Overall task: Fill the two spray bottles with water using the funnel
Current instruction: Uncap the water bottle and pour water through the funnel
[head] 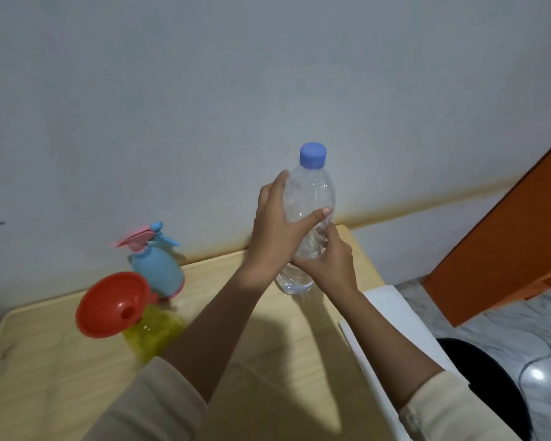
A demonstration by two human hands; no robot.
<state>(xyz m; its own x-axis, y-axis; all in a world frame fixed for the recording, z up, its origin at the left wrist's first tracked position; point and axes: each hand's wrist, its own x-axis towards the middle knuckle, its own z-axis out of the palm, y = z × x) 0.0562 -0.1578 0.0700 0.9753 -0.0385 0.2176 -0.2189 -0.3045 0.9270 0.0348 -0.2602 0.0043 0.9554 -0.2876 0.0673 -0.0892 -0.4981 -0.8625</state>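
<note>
A clear plastic water bottle with a blue cap is upright over the far right of the wooden table. My left hand grips its upper body and my right hand grips it lower down. A red funnel sits tilted in the neck of a yellow spray bottle at the table's left. Behind it stands a blue spray bottle with a pink and blue trigger head fitted.
The wooden table stands against a pale wall. A white board runs along its right edge. An orange cabinet and a black round object stand on the marble floor at the right.
</note>
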